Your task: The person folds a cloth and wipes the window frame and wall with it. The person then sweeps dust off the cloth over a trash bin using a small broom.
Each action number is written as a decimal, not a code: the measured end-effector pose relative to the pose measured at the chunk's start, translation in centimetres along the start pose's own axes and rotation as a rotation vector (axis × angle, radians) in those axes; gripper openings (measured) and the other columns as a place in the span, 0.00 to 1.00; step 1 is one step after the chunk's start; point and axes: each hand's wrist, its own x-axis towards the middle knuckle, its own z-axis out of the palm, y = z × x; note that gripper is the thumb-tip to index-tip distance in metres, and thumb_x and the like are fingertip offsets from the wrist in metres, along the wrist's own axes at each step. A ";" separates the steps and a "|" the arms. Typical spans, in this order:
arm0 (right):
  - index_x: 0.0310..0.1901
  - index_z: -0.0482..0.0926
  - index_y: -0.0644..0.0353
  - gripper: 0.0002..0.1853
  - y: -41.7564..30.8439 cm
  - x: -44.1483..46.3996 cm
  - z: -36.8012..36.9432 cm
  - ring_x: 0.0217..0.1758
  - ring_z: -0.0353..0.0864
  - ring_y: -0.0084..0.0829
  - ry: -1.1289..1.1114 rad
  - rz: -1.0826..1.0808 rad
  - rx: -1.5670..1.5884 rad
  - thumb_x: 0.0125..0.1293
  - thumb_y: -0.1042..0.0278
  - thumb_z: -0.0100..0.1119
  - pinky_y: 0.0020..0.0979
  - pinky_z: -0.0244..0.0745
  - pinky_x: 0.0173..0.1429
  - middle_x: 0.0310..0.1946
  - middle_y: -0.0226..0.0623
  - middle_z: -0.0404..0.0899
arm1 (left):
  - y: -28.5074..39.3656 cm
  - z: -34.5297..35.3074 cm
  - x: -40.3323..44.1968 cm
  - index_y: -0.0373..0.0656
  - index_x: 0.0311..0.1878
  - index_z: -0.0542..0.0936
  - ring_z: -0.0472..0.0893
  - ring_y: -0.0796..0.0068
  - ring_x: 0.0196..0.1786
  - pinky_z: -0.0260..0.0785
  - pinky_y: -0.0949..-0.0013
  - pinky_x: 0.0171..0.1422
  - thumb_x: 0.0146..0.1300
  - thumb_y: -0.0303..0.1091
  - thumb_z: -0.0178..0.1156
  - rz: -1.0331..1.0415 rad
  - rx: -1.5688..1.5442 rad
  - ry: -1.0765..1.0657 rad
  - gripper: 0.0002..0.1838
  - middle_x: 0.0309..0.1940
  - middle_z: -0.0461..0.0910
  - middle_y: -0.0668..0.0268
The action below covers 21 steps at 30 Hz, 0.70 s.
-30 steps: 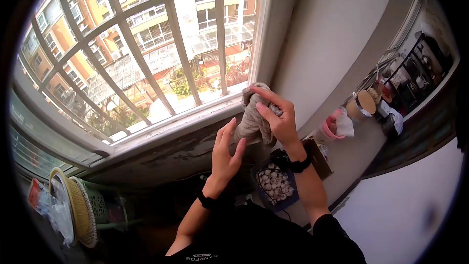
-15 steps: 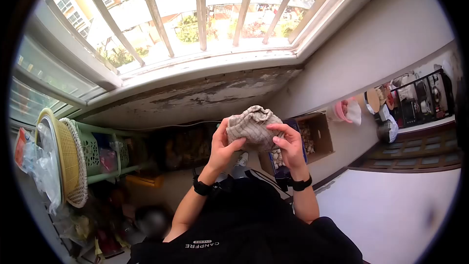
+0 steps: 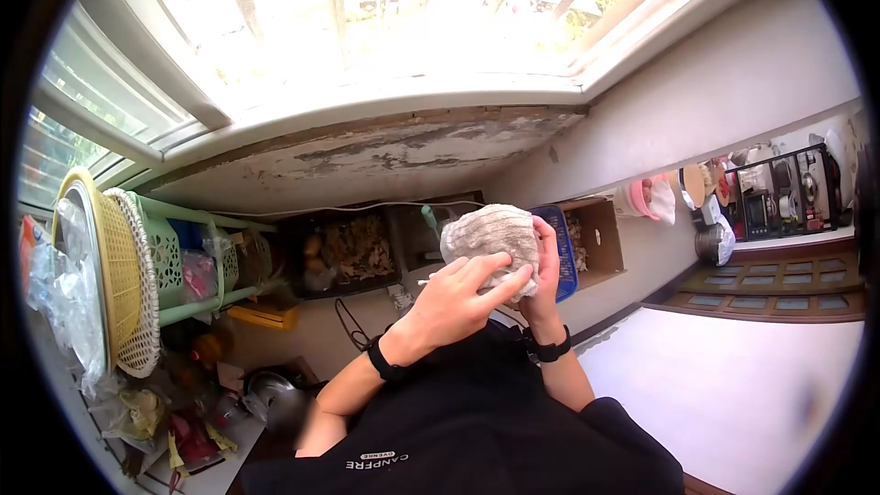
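Note:
A bunched grey-beige cloth is held between my two hands in front of my chest. My left hand lies across the front of the cloth, its fingers pressed on it. Round the right side of the cloth, my right hand grips it, its fingers partly hidden by the folds. Behind the cloth, a blue basket is partly covered.
A window ledge crosses the view above my hands. A green rack with yellow baskets stands at the left. Beyond my right hand are a cardboard box and a pink container. Clutter lies at lower left.
The view has tilted down from the window. The cloth has come down from beside the window frame. My left hand has moved from the cloth's left side across its front.

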 end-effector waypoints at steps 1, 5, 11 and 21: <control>0.71 0.60 0.58 0.31 -0.4 0.2 0.6 0.68 0.72 0.34 -0.005 -0.059 -0.005 0.69 0.77 0.59 0.34 0.70 0.70 0.65 0.42 0.71 | -0.1 0.0 0.0 0.53 0.60 0.83 0.81 0.65 0.36 0.77 0.63 0.41 0.47 0.21 0.65 -0.009 -0.004 0.022 0.32 0.48 0.80 0.63; 0.66 0.62 0.59 0.28 0.7 0.9 -0.6 0.66 0.72 0.35 -0.068 -0.095 0.021 0.67 0.77 0.61 0.34 0.70 0.69 0.63 0.39 0.69 | -0.4 0.6 -0.3 0.53 0.59 0.83 0.82 0.64 0.36 0.77 0.63 0.40 0.47 0.20 0.64 -0.061 -0.015 0.020 0.32 0.48 0.81 0.63; 0.53 0.80 0.65 0.18 1.9 2.8 -2.9 0.73 0.67 0.40 -0.128 -0.089 -0.306 0.68 0.65 0.54 0.39 0.61 0.76 0.69 0.47 0.68 | -1.3 1.6 0.8 0.53 0.57 0.85 0.83 0.62 0.37 0.78 0.63 0.40 0.47 0.19 0.64 -0.072 0.063 -0.049 0.30 0.46 0.82 0.62; 0.46 0.82 0.65 0.08 0.3 5.7 -6.8 0.59 0.77 0.28 -0.130 0.183 0.460 0.69 0.72 0.60 0.31 0.71 0.66 0.59 0.38 0.77 | -4.0 7.2 6.3 0.46 0.54 0.85 0.84 0.62 0.40 0.79 0.64 0.43 0.44 0.19 0.64 0.016 -0.102 -0.110 0.29 0.45 0.83 0.62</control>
